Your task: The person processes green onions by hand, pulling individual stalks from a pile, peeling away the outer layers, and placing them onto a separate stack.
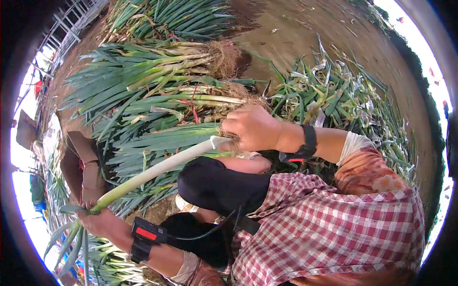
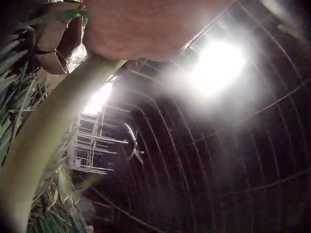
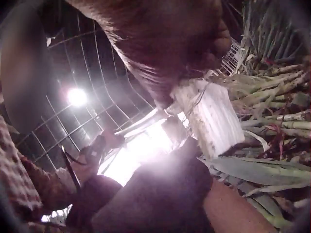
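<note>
A long green onion (image 1: 162,167) stretches slantwise between the two hands, its white end up by the right hand and its green leaves (image 1: 71,245) hanging past the left. The left hand (image 1: 107,225) grips it where white turns to green; the left wrist view shows the pale stalk (image 2: 43,131) running out below that hand (image 2: 146,29). With curled fingers, the right hand (image 1: 253,127) holds the white end. Close under this hand in the right wrist view is a broad white streaked piece (image 3: 214,119) of the onion. The right fingertips are mostly hidden.
Bundles of green onions (image 1: 157,66) with roots lie behind the hands. A heap of loose leaves and peelings (image 1: 334,95) covers the ground at right. An open cardboard box (image 1: 88,171) stands near the left hand. Black clothing (image 1: 219,186) and a bare limb (image 1: 245,164) lie below the onion.
</note>
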Available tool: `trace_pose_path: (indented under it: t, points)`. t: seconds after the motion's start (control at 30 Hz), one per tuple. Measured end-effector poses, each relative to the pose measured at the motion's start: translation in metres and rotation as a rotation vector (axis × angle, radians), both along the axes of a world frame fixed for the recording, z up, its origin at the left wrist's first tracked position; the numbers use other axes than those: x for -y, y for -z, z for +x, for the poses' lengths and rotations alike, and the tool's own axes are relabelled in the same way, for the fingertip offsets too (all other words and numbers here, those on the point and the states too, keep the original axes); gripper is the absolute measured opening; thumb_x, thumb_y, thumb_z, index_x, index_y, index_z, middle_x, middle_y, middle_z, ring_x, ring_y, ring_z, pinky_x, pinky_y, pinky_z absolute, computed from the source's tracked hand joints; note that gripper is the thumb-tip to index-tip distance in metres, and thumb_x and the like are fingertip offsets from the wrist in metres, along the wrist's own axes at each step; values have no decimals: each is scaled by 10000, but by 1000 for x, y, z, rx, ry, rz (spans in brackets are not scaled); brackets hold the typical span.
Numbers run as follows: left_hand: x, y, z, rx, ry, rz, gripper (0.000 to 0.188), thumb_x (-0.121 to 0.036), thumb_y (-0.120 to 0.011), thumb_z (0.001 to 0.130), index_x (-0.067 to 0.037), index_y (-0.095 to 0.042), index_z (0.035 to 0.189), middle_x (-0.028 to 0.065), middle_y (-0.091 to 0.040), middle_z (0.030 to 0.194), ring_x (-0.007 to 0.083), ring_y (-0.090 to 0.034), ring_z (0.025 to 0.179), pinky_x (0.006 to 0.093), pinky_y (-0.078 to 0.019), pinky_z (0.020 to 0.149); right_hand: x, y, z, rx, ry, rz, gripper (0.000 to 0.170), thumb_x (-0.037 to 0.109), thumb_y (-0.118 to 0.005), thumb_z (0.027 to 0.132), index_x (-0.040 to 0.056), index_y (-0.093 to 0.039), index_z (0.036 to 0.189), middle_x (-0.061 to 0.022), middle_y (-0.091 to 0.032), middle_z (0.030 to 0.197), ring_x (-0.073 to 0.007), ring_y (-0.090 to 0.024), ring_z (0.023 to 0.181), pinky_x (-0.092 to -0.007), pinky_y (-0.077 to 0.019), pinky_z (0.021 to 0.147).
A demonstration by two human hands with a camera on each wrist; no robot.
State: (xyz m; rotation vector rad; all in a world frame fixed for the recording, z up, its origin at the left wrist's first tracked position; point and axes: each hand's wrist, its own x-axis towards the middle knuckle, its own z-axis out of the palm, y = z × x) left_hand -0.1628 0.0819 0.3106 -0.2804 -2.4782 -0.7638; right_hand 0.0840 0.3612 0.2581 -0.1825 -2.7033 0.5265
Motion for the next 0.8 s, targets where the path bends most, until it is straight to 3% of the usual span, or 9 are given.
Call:
trace_pose_path:
  t: [0.1, 0.17, 0.3, 0.43, 0.53, 0.6, 0.7, 0.77, 0.8]
  points:
    - [22, 32, -40, 8, 27, -83, 451, -84, -493, 716, 85, -426, 1129, 249, -501, 1073, 371, -462, 1036, 416, -356, 895, 5, 18, -1, 114, -134, -107, 305, 346, -568, 767, 65, -506, 666, -95, -497, 617, -296, -528, 585, -384, -408, 500]
    - [25, 51, -55, -232, -76, -473, 382, -1, -426, 752, 113, -405, 1116, 171, -540, 898, 230, -535, 830, 347, -445, 723, 9, 13, 7, 84, -212, -168, 301, 314, -574, 776, 60, -491, 638, -88, -480, 576, -236, -508, 523, -345, -390, 475]
    - [2, 50, -42, 356, 96, -39, 193, -38, -332, 832, 22, -455, 968, 91, -518, 778, 189, -497, 688, 301, -400, 588, 25, -32, 26, 495, -313, -1060, 386, 315, -505, 852, 14, -472, 613, -16, -394, 482, -85, -373, 464, -280, -310, 436]
    - [19, 97, -91, 665, 291, 290, 172, -21, -325, 822, -46, -463, 722, 35, -455, 596, 133, -388, 442, 260, -285, 376, 21, -37, 44, 470, -357, -967, 358, 285, -506, 846, 7, -479, 623, -33, -405, 486, -96, -375, 460, -293, -310, 438]
    - [54, 124, -125, -17, 149, -662, 149, -79, -487, 734, 14, -526, 843, 153, -583, 743, 288, -568, 651, 368, -440, 547, -3, -55, 85, 414, -321, -813, 288, 231, -559, 799, 0, -506, 635, -36, -405, 507, -80, -381, 490, -289, -314, 450]
    - [65, 101, -123, 302, 274, -674, 338, -159, -561, 705, 60, -505, 957, 256, -565, 892, 389, -542, 868, 425, -430, 729, -36, -48, 139, 395, 158, -835, 243, 234, -576, 770, 12, -582, 673, -56, -520, 534, -85, -446, 495, -281, -350, 458]
    - [77, 103, -116, 30, 213, -598, 407, -168, -602, 677, 65, -491, 991, 252, -556, 919, 393, -533, 881, 436, -420, 771, -105, 16, 182, 741, 609, -156, 283, 259, -582, 770, -2, -600, 877, -138, -603, 699, -262, -570, 620, -350, -436, 569]
    - [33, 72, -77, 127, 78, -474, 346, -145, -588, 693, 45, -488, 964, 200, -563, 901, 351, -551, 824, 415, -432, 726, -104, 52, 184, 439, 470, 343, 364, 265, -592, 767, 20, -542, 1031, -179, -593, 920, -295, -577, 810, -354, -453, 714]
    - [6, 55, -48, 218, 240, -136, 220, -166, -522, 767, 12, -488, 892, 140, -557, 833, 267, -543, 715, 361, -435, 649, -82, 29, 149, 434, 568, -193, 406, 241, -589, 775, 26, -491, 1106, -183, -541, 1040, -299, -526, 971, -352, -415, 837]
